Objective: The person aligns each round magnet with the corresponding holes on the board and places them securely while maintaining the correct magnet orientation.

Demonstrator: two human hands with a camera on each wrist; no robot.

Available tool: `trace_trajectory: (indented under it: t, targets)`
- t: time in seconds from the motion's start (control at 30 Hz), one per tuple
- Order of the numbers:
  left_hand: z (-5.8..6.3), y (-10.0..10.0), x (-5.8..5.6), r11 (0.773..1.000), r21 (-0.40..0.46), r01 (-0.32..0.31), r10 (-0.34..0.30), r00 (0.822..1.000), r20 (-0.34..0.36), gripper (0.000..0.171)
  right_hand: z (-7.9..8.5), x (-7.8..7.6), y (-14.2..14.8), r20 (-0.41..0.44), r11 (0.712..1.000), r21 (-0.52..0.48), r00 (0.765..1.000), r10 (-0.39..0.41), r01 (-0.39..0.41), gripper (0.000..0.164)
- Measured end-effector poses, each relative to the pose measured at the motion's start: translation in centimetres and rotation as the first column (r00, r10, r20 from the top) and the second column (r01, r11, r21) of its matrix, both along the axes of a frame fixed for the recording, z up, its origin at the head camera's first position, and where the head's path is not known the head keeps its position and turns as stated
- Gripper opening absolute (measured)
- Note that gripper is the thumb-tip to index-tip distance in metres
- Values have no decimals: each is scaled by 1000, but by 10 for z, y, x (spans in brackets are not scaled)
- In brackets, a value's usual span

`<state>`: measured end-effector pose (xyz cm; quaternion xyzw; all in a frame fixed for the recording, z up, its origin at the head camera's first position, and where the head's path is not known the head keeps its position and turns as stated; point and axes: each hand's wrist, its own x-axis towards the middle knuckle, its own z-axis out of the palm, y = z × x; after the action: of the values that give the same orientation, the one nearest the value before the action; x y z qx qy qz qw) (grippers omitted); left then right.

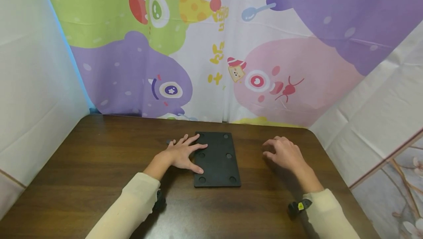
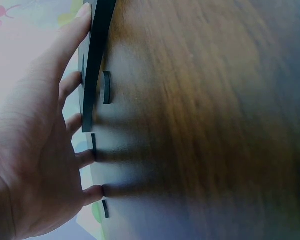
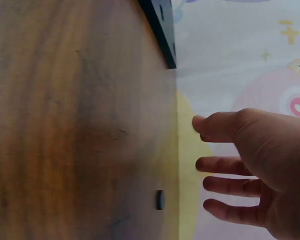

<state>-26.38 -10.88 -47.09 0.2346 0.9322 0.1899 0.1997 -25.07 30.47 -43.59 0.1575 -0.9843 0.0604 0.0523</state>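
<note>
The board looks matt, the table glossy wood, the curtain cloth.

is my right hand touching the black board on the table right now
Apart. The head view shows it: a strip of wooden table lies between the right hand and the black board.

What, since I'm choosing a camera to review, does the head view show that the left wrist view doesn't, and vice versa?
Only head: the right hand and all six circles on the board.
Only left wrist: the palm side of the left hand and three dark pieces together; head shows just a dark sliver by the fingers.
Both: left hand, board, table and curtain.
</note>
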Motion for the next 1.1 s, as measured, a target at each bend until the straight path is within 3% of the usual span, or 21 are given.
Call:
trace_trajectory:
  t: [0.47,0.73,1.1]
  targets:
    - [3,2,3,1000,-2,-3,3,1000,-19,103,14,-9,6,122,996,42,989,-89,84,39]
    - [-11,0,-5,1000,15,-13,14,1000,-19,104,11,-11,7,127,993,57,986,-105,99,36]
    - [-9,1,-4,1000,12,-14,14,1000,-14,103,4,-13,13,156,989,71,978,-142,132,33]
